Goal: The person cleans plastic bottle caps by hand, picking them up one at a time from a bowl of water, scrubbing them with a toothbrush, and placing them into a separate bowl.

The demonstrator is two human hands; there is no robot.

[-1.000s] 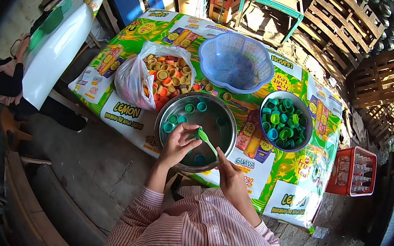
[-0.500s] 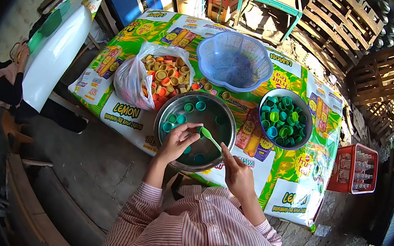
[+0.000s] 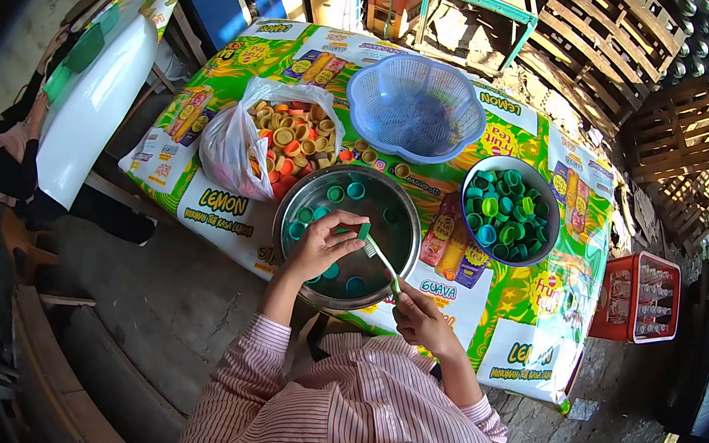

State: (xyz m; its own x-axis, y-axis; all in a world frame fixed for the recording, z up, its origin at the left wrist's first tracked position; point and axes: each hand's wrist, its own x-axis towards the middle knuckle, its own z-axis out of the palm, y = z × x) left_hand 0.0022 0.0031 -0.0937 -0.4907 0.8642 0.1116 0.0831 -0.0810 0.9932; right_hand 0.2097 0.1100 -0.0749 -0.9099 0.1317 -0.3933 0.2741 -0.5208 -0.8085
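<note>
Above a metal bowl (image 3: 405, 202), my left hand (image 3: 324, 247) pinches a green bottle cap (image 3: 364, 231) between thumb and fingers. A white-and-green toothbrush (image 3: 384, 264) is gripped low on its handle by my right hand (image 3: 423, 321). Its bristles are turned toward the cap and sit right at its edge; contact is hard to tell. Several green and blue-green caps (image 3: 355, 190) lie in the bowl, seemingly in water. To the right, a grey-blue bowl (image 3: 556, 228) is filled with more green caps (image 3: 508, 207).
Beyond the metal bowl stand a plastic bag (image 3: 227, 157) of orange and tan caps (image 3: 296, 140) and a blue basket (image 3: 416, 112). A patterned cloth (image 3: 516, 308) covers the table. A red crate (image 3: 638, 297) of bottles is at right. Another person (image 3: 11, 166) is at far left.
The toothbrush has rolled over, so its bristles now show instead of its green back. My right hand has dropped slightly toward me, and the cap in my left hand is tilted differently.
</note>
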